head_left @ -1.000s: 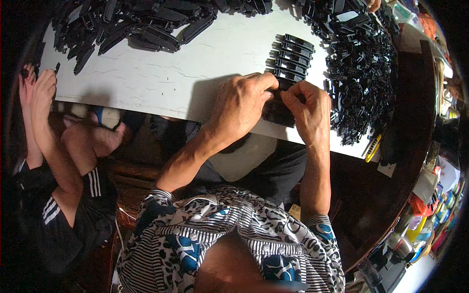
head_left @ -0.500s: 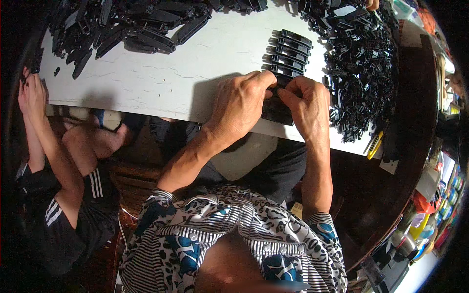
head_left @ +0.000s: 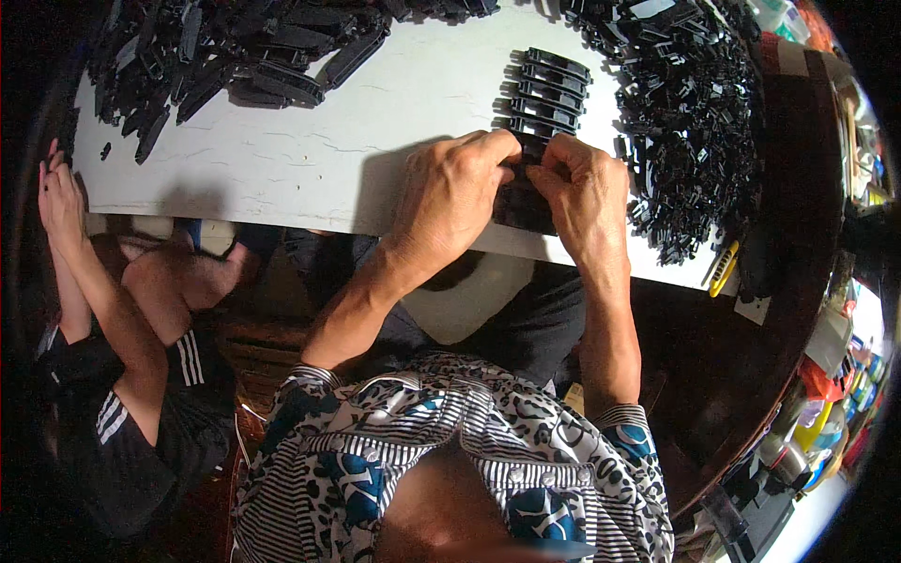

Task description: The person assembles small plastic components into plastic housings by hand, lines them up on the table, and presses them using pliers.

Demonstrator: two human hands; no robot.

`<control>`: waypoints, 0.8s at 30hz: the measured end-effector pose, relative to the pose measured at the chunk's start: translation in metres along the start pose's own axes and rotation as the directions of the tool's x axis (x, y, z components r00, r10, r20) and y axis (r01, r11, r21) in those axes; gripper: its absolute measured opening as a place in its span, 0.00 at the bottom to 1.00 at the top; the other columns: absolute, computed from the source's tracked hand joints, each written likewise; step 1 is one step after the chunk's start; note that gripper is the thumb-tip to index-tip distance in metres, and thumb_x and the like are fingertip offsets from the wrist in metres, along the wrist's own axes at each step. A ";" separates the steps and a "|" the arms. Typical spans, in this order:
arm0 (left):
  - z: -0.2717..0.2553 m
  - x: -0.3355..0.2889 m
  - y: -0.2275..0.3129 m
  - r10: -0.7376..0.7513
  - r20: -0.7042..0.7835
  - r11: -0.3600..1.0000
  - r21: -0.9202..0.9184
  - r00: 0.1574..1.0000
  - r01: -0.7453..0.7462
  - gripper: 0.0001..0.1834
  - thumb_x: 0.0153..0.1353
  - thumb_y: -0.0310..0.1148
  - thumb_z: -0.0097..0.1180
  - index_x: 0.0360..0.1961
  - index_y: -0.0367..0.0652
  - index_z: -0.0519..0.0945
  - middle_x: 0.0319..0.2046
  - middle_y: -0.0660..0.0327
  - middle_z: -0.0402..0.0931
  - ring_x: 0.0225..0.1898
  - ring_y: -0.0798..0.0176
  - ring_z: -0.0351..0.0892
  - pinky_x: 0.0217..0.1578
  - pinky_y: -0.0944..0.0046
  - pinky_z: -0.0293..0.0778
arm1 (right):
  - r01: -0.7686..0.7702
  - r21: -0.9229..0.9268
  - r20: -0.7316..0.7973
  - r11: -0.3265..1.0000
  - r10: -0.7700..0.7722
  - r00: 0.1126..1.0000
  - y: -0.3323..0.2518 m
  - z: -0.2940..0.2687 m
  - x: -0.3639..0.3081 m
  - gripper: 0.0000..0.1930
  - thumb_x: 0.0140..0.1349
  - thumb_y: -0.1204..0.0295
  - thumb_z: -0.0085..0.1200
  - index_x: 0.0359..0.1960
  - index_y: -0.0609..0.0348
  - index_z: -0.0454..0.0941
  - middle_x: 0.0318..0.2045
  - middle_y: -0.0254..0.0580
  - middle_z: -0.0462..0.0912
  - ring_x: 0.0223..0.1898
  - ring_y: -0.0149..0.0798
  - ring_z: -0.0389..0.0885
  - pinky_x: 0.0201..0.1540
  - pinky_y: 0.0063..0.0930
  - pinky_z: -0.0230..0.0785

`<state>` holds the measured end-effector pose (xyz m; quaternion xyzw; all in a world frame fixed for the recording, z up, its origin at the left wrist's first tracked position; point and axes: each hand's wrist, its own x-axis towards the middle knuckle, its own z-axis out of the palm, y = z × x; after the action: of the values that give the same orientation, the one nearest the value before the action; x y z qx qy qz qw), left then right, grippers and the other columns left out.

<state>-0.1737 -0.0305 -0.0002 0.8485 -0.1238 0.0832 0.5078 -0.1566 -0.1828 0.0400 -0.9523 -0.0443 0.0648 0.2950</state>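
Note:
A column of slim black plastic parts [head_left: 549, 92] lies side by side on the white tabletop. At its near end, my left hand [head_left: 453, 188] is closed in a pinch on a black plastic part. My right hand [head_left: 589, 192] is also closed, its thumb and forefinger pinched at the right side of that spot. The two hands almost meet, and my fingers hide most of the part and whatever small piece may be between the fingertips. More black plastic [head_left: 522, 205] shows below the hands, close to the table's front edge.
Long black plastic parts [head_left: 282, 80] are heaped at the far left. On the right spreads a dense pile of small black pieces [head_left: 690, 159]. A yellow cutter [head_left: 723, 269] lies by the front right corner. Another person's hands [head_left: 62, 197] are at the table's left end.
The whole view has shifted slightly, moving the table and piles a little left and up. Both hands stay pinched at the same end of the column, with only small finger movement.

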 end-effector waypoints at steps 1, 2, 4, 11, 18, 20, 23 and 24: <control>-0.003 0.001 0.000 -0.036 0.021 0.997 -0.065 0.999 0.037 0.07 0.54 0.21 0.57 0.34 0.35 0.76 0.25 0.52 0.78 0.26 0.56 0.80 0.27 0.61 0.73 | -0.015 0.040 0.019 0.999 0.015 1.000 0.000 0.000 -0.001 0.09 0.49 0.73 0.60 0.22 0.65 0.73 0.14 0.42 0.71 0.18 0.30 0.66 0.23 0.28 0.61; -0.006 0.000 -0.001 -0.071 0.044 0.989 -0.130 0.997 0.076 0.07 0.55 0.23 0.58 0.35 0.35 0.76 0.23 0.55 0.78 0.23 0.62 0.78 0.25 0.65 0.72 | -0.005 0.126 0.022 0.992 0.002 1.000 0.005 -0.002 -0.004 0.09 0.50 0.74 0.60 0.23 0.66 0.73 0.15 0.41 0.70 0.19 0.29 0.66 0.23 0.27 0.61; -0.015 0.001 -0.006 -0.136 0.082 0.921 -0.357 0.987 0.157 0.07 0.56 0.25 0.59 0.36 0.35 0.77 0.21 0.59 0.76 0.21 0.68 0.74 0.23 0.69 0.69 | -0.071 0.369 -0.023 0.927 0.085 0.996 0.008 -0.009 -0.016 0.08 0.53 0.77 0.60 0.22 0.66 0.74 0.16 0.34 0.72 0.21 0.25 0.65 0.24 0.22 0.59; -0.030 -0.010 0.001 -0.235 0.400 0.481 -0.744 0.886 0.464 0.39 0.66 0.63 0.32 0.51 0.34 0.72 0.16 0.64 0.69 0.13 0.81 0.59 0.11 0.82 0.51 | -0.030 0.497 -0.002 0.867 0.036 0.999 -0.010 -0.004 -0.048 0.06 0.54 0.78 0.62 0.28 0.66 0.78 0.21 0.33 0.76 0.25 0.24 0.70 0.28 0.21 0.65; -0.026 -0.017 0.016 -0.279 0.447 0.434 -0.731 0.850 0.527 0.37 0.65 0.64 0.33 0.53 0.39 0.71 0.29 0.62 0.76 0.21 0.80 0.67 0.11 0.83 0.53 | 0.196 0.498 -0.061 0.844 -0.192 0.980 -0.029 0.009 -0.042 0.09 0.49 0.86 0.59 0.33 0.66 0.79 0.28 0.40 0.76 0.23 0.31 0.76 0.26 0.22 0.69; -0.028 -0.017 0.019 -0.281 0.480 0.435 -0.708 0.831 0.557 0.35 0.66 0.62 0.34 0.53 0.39 0.71 0.32 0.63 0.77 0.23 0.79 0.70 0.11 0.83 0.54 | 0.264 0.473 -0.072 0.840 -0.262 0.962 -0.031 0.011 -0.041 0.12 0.47 0.91 0.57 0.34 0.67 0.78 0.32 0.42 0.75 0.25 0.31 0.79 0.23 0.23 0.72; -0.024 -0.024 0.013 -0.257 0.510 0.345 -0.745 0.821 0.571 0.29 0.67 0.56 0.40 0.50 0.38 0.71 0.31 0.64 0.77 0.23 0.79 0.71 0.12 0.83 0.53 | 0.235 0.533 -0.068 0.812 -0.236 0.969 -0.021 0.012 -0.043 0.10 0.47 0.90 0.58 0.32 0.67 0.78 0.29 0.41 0.75 0.24 0.31 0.78 0.22 0.24 0.71; -0.022 -0.027 0.010 -0.269 0.498 0.296 -0.772 0.825 0.562 0.23 0.67 0.50 0.46 0.47 0.38 0.72 0.30 0.64 0.76 0.22 0.80 0.70 0.12 0.83 0.53 | 0.217 0.554 -0.091 0.803 -0.201 0.975 -0.022 0.011 -0.043 0.08 0.47 0.89 0.59 0.29 0.66 0.78 0.27 0.40 0.75 0.24 0.31 0.78 0.24 0.23 0.70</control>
<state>-0.2024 -0.0126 0.0119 0.4465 0.0097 -0.2500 0.8591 -0.2018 -0.1639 0.0473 -0.8136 -0.1237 0.0290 0.5674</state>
